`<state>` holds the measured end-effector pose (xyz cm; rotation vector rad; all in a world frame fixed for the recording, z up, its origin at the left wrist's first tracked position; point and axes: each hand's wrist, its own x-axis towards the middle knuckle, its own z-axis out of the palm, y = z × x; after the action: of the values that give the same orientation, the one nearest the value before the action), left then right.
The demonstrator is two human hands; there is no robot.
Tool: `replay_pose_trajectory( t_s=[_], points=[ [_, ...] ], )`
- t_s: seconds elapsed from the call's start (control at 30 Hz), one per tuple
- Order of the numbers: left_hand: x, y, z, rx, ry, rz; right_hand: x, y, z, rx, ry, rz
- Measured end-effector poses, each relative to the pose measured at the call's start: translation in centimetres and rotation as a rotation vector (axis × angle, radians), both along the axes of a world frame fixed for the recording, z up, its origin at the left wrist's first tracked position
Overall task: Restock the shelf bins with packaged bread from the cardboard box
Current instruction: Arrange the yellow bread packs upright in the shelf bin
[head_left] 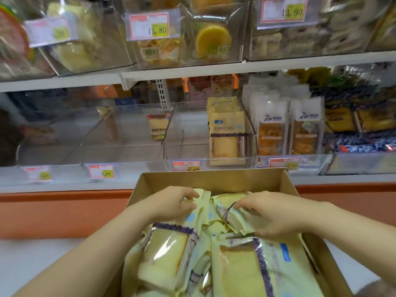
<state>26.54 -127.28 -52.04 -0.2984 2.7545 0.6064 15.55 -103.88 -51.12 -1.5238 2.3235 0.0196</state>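
An open cardboard box (pixel 214 179) sits low in front of me, filled with several pale-yellow bread packs (pixel 246 271) with purple bands. My left hand (pixel 173 202) is inside the box, its fingers curled over the top edge of a bread pack at the left. My right hand (pixel 272 213) reaches in from the right, with fingers and thumb pinching another pack near the box's middle. On the shelf behind the box, a clear bin (pixel 182 136) holds a row of the same yellow packs (pixel 227 136) along its right side.
White-and-orange bread packs (pixel 287 129) fill the bin to the right. The bins to the left hold a single green-label pack (pixel 157 127). An upper shelf (pixel 192 71) carries more clear bins with price tags. An orange base panel (pixel 64 213) runs below the shelf.
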Motion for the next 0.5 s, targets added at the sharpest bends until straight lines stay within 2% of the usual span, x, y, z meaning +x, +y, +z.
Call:
replay_pose_trajectory(
  t_s=[0.17,0.27,0.4,0.5],
  points=[
    [1.2,-1.3,0.2,-0.046,-0.112,0.053,1.0,-0.9,0.3,-0.027,0.197,0.115],
    [1.9,-1.8,-0.1,-0.051,-0.19,0.123,0.8,-1.7,0.8,-0.111,0.255,0.081],
    [2.7,-2.0,-0.9,-0.005,-0.269,0.222,-0.6,-2.0,2.1,-0.267,0.122,-0.111],
    [3.0,-1.9,-1.0,0.037,-0.251,0.275,-1.1,-2.0,4.2,-0.461,0.027,-0.235]
  ],
)
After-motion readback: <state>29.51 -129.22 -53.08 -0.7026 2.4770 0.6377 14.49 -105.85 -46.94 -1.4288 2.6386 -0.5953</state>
